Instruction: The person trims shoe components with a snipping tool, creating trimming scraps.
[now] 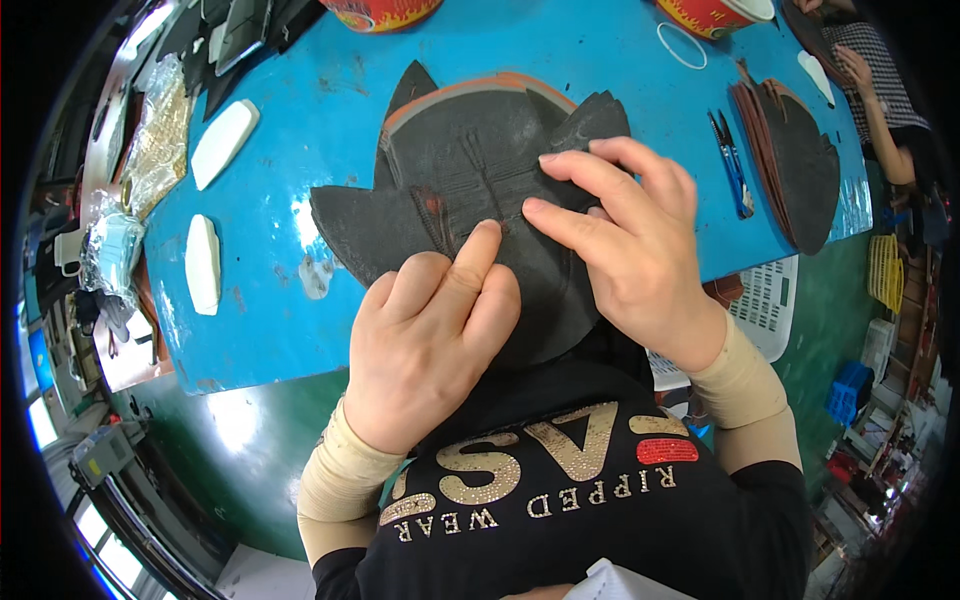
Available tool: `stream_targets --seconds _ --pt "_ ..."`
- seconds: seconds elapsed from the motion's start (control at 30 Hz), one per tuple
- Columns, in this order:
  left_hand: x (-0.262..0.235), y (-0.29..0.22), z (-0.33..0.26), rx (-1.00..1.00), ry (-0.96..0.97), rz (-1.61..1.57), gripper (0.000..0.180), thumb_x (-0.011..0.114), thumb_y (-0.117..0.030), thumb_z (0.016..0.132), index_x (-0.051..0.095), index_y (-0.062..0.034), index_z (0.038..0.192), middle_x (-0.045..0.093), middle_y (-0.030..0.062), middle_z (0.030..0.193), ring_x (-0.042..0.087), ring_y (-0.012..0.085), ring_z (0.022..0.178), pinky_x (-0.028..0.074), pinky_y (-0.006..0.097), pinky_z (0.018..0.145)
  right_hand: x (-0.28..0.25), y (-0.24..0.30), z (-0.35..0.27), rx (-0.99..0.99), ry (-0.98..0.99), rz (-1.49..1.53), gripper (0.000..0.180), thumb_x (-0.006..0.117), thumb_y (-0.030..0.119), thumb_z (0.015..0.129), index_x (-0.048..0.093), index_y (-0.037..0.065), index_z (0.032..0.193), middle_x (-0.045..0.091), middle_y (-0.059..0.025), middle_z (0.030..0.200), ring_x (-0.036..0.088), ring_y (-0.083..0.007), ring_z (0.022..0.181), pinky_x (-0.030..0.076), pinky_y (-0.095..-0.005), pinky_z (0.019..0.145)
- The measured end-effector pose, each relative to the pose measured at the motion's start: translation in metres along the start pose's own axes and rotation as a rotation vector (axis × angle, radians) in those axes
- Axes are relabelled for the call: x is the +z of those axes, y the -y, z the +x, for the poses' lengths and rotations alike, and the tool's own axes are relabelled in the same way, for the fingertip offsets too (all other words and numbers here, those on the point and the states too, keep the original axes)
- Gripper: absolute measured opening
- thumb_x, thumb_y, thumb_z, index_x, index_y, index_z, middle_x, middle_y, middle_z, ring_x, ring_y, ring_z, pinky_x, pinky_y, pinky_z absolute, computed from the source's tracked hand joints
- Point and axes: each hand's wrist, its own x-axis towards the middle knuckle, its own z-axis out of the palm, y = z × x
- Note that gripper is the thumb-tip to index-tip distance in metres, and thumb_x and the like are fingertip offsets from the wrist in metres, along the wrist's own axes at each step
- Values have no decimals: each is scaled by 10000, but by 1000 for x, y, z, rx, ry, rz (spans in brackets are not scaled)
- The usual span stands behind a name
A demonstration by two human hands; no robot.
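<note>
From the head view, I am working over a black layered piece (450, 165) that is lying at the near edge of the blue table (260, 340), right in front of me. My left grip (425, 330) is resting its index fingertip near the creased middle, the other fingers curling; I cannot tell whether the thumb is pinching anything. My right grip (640, 235) is spreading its fingers apart, fingertips touching the piece. I am probably smoothing or aligning the layers; the next move seems to be calling for light, even pressure.
</note>
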Motion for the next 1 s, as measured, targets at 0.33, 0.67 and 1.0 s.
stream_targets --seconds 0.33,0.67,1.0 --pt "-12 -13 -18 -250 -243 -714 262 699 65 708 631 -18 948 677 119 980 579 228 688 488 301 656 -23 17 -12 81 -122 584 287 724 -37 711 636 46 971 643 -77 921 597 -274 888 454 -359 778" --pt "-8 -32 -27 -595 -211 -1269 114 619 25 885 622 10 998 649 55 886 566 87 741 452 223 645 -11 46 -10 -58 -98 615 269 746 -16 692 607 62 909 649 -48 868 615 -232 790 438 -356 721" --pt "-15 -23 -25 -686 -129 -1603 131 562 0 937 607 35 1055 657 75 967 604 87 882 493 218 768 -10 41 -2 -182 -118 456 309 748 3 670 599 79 929 640 -36 919 602 -236 832 433 -371 741"
